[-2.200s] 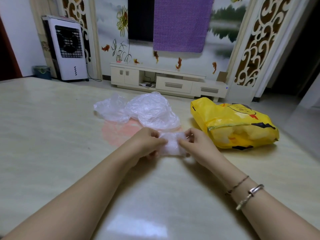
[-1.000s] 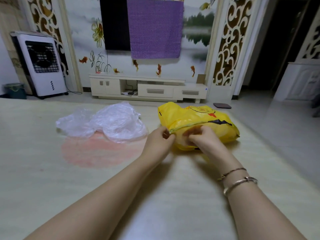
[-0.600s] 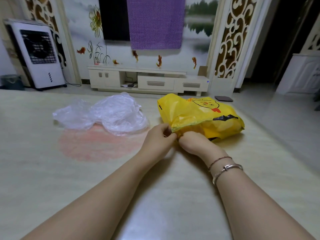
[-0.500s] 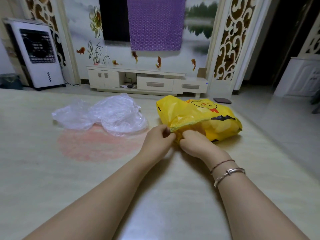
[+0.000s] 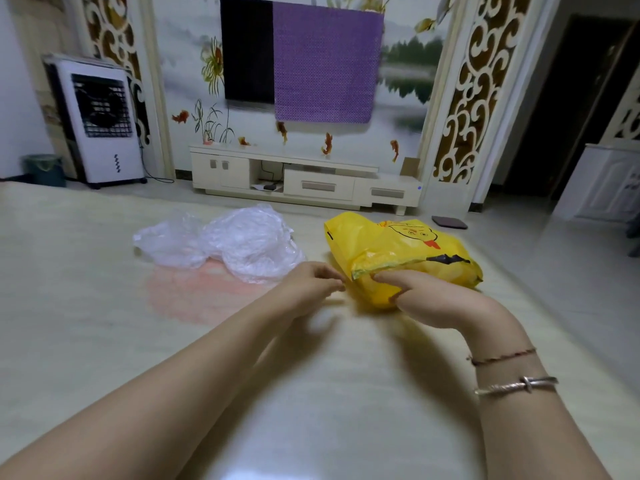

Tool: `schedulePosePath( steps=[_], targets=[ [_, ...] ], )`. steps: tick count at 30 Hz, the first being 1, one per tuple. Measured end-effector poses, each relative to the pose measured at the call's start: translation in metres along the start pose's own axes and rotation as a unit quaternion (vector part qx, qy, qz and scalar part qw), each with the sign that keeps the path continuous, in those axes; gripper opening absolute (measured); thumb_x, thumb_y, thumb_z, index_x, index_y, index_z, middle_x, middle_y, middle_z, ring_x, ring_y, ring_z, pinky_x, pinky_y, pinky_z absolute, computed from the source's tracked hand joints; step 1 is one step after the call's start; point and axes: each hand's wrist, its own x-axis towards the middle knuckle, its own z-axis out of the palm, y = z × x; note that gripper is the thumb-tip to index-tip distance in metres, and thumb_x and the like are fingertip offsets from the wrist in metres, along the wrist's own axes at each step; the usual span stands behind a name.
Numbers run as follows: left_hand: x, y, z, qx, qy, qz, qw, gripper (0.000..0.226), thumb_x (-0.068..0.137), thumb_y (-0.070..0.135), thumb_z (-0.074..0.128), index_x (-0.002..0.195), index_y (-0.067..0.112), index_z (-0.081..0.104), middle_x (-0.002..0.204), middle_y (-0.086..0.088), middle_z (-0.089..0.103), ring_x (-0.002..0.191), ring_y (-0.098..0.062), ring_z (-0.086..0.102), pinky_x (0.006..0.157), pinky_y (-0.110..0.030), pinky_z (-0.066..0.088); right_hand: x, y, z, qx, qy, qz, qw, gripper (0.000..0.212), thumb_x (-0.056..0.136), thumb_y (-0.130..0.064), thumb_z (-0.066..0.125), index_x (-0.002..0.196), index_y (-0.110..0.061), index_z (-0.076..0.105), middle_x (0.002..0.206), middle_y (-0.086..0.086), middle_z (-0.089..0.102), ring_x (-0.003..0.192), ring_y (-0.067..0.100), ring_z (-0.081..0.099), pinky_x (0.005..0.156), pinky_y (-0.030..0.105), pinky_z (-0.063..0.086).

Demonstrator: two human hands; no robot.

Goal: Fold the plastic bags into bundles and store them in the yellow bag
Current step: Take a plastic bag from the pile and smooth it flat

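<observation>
The folded bundle has gone into the yellow bag [image 5: 398, 251], both the right hand [image 5: 433, 299] and left hand [image 5: 311, 282] now loose and empty (clear bags [image 5: 228, 244] remain).

Bags and hands on a table [image 5: 104, 323]

Plastic bags [image 5: 228, 244] lie left of the yellow bag [image 5: 381, 244]; left hand [image 5: 308, 289] between them, nearer the person; right hand [image 5: 436, 299] at the yellow bag's near opening, fingers inside.
</observation>
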Motion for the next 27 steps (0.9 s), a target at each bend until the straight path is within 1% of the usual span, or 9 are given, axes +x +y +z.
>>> schedulePosePath(
  steps=[3,5,8,12,15,18,22,25,27],
  targets=[
    [-0.005,-0.007,-0.024,0.086,0.125,0.047,0.987,0.013,0.09,0.009,0.058,0.096,0.015,0.067,0.106,-0.004,0.067,0.092,-0.015,0.056,0.079,-0.024,0.041,-0.001,-0.005,0.0,0.008,0.038,-0.016,0.999,0.053,0.088,0.003,0.034,0.129,-0.022,0.057,0.131,0.0,0.056,0.116,0.019,0.053,0.094,0.028,0.044],
    [-0.006,-0.017,-0.041,0.214,0.197,0.078,0.954,0.016,0.09,0.016,0.056,0.104,0.02,0.063,0.123,-0.001,0.056,0.108,-0.023,0.047,0.086,-0.028,0.036,0.002,-0.009,0.004,0.02,0.068,-0.027,0.997,0.041,0.088,-0.003,0.037,0.109,-0.024,0.064,0.107,0.0,0.064,0.092,0.019,0.061,0.075,0.029,0.049],
    [0.001,-0.033,-0.066,0.39,0.203,0.053,0.897,0.035,0.096,0.034,0.05,0.13,0.028,0.052,0.152,-0.002,0.028,0.134,-0.031,0.022,0.106,-0.038,0.025,0.007,-0.017,0.013,0.044,0.106,-0.057,0.992,0.033,0.085,-0.005,0.039,0.092,-0.023,0.066,0.085,-0.004,0.068,0.074,0.014,0.061,0.062,0.027,0.049],
    [0.014,-0.051,-0.083,0.441,0.158,-0.024,0.883,0.05,0.098,0.052,0.037,0.144,0.032,0.038,0.161,-0.007,0.013,0.147,-0.031,0.002,0.119,-0.043,0.005,0.016,-0.034,0.034,0.127,0.112,-0.102,0.98,0.031,0.086,-0.003,0.038,0.089,-0.017,0.066,0.081,-0.003,0.07,0.065,0.012,0.067,0.063,0.028,0.053],
    [0.017,-0.058,-0.087,0.412,0.162,-0.007,0.896,0.046,0.1,0.046,0.035,0.131,0.019,0.054,0.149,-0.006,0.041,0.146,-0.03,0.016,0.116,-0.042,0.012,0.026,-0.044,0.054,0.166,0.116,-0.127,0.971,0.029,0.086,-0.004,0.04,0.089,-0.016,0.067,0.086,-0.003,0.07,0.068,0.011,0.068,0.067,0.031,0.054],
    [0.01,-0.051,-0.092,0.347,0.213,0.062,0.911,0.051,0.096,0.042,0.032,0.105,0.009,0.069,0.113,-0.009,0.066,0.126,-0.032,0.046,0.103,-0.039,0.03,0.036,-0.053,0.069,0.218,0.127,-0.134,0.958,0.029,0.086,-0.001,0.041,0.088,-0.013,0.067,0.09,0.001,0.07,0.071,0.015,0.069,0.069,0.03,0.055],
    [-0.006,-0.031,-0.096,0.201,0.225,0.115,0.947,0.032,0.099,0.029,0.048,0.114,0.011,0.069,0.119,0.0,0.067,0.116,-0.015,0.057,0.095,-0.026,0.041,0.042,-0.061,0.077,0.367,0.104,-0.106,0.918,0.032,0.09,0.006,0.036,0.094,-0.008,0.064,0.096,0.011,0.068,0.072,0.021,0.067,0.063,0.029,0.056],
    [-0.014,-0.017,-0.096,0.037,0.218,0.122,0.968,0.019,0.096,0.022,0.056,0.099,0.016,0.074,0.105,0.009,0.07,0.099,-0.002,0.061,0.076,-0.006,0.04,0.041,-0.065,0.081,0.493,0.053,-0.062,0.866,0.029,0.094,0.006,0.035,0.099,-0.004,0.062,0.096,0.013,0.066,0.075,0.024,0.068,0.063,0.034,0.057],
    [-0.017,-0.012,-0.097,-0.036,0.205,0.126,0.97,0.013,0.093,0.019,0.062,0.092,0.017,0.075,0.098,0.01,0.072,0.091,0.003,0.062,0.071,-0.004,0.041,0.04,-0.065,0.083,0.528,0.047,-0.044,0.847,0.025,0.095,0.005,0.037,0.099,-0.003,0.061,0.095,0.015,0.066,0.075,0.027,0.069,0.06,0.034,0.057]
  ],
)
